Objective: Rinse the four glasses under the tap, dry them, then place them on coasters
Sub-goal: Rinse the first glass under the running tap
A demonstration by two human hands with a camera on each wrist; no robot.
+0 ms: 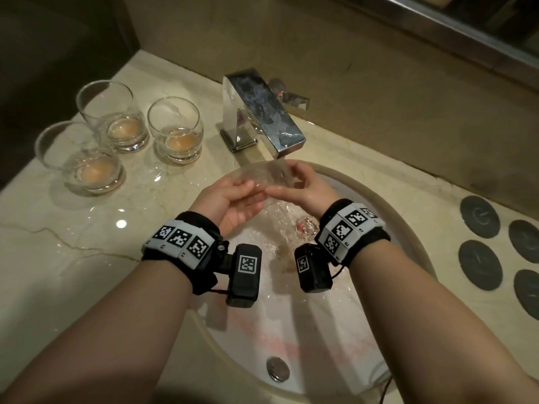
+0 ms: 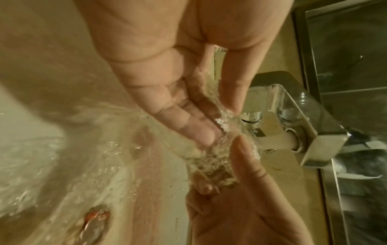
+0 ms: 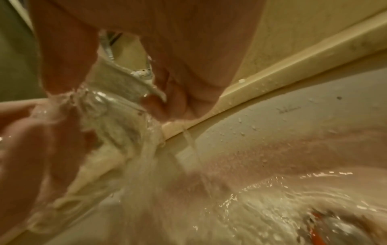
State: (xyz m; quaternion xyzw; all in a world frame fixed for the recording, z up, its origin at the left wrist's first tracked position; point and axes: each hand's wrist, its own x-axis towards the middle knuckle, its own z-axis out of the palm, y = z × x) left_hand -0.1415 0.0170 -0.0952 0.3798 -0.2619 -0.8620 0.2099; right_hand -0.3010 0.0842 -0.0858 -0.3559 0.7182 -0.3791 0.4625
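Note:
A clear tumbler (image 1: pixel 267 176) lies tilted under the running chrome tap (image 1: pixel 262 112), over the basin. My left hand (image 1: pixel 255 191) holds it from the left, thumb on top and fingers beneath. My right hand (image 1: pixel 287 182) grips it from the right with fingers curled over the far side. Water pours through the tumbler (image 2: pixel 211 165) between the left hand (image 2: pixel 217 122) and the right thumb. In the right wrist view the tumbler (image 3: pixel 117 92) sits between thumb and curled fingers. Three glasses (image 1: pixel 112 115) (image 1: pixel 175 129) (image 1: pixel 81 158) stand upright on the left counter, each with brownish liquid at the bottom. Several dark round coasters (image 1: pixel 479 217) lie on the right counter.
The white basin (image 1: pixel 408 228) is wet, with water swirling around the metal drain (image 1: pixel 306 225). Puddles glisten on the marble counter (image 1: pixel 87 228) near the three glasses. A wall and a mirror ledge (image 1: pixel 437 21) run behind the tap.

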